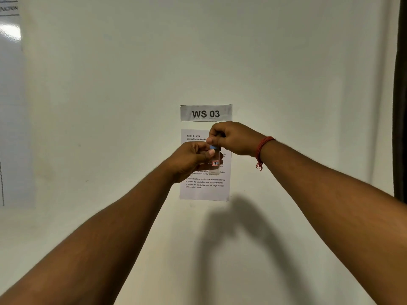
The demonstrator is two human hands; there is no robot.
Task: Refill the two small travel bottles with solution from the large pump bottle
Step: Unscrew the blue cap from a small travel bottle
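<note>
We are holding a small clear plastic travel bottle (215,165) with a red-edged label up in front of the white printed instruction sheet (204,192) on the wall. Our left hand (191,158) is curling round the bottle's body, while our right hand (231,137) is pinching its blue cap (213,147) from above, under the "WS 03" sign (206,113).

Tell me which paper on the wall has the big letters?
The small upper paper, reading WS 03 in large bold letters. The longer sheet below it carries only small printed lines, and the hands partly cover it.
</note>
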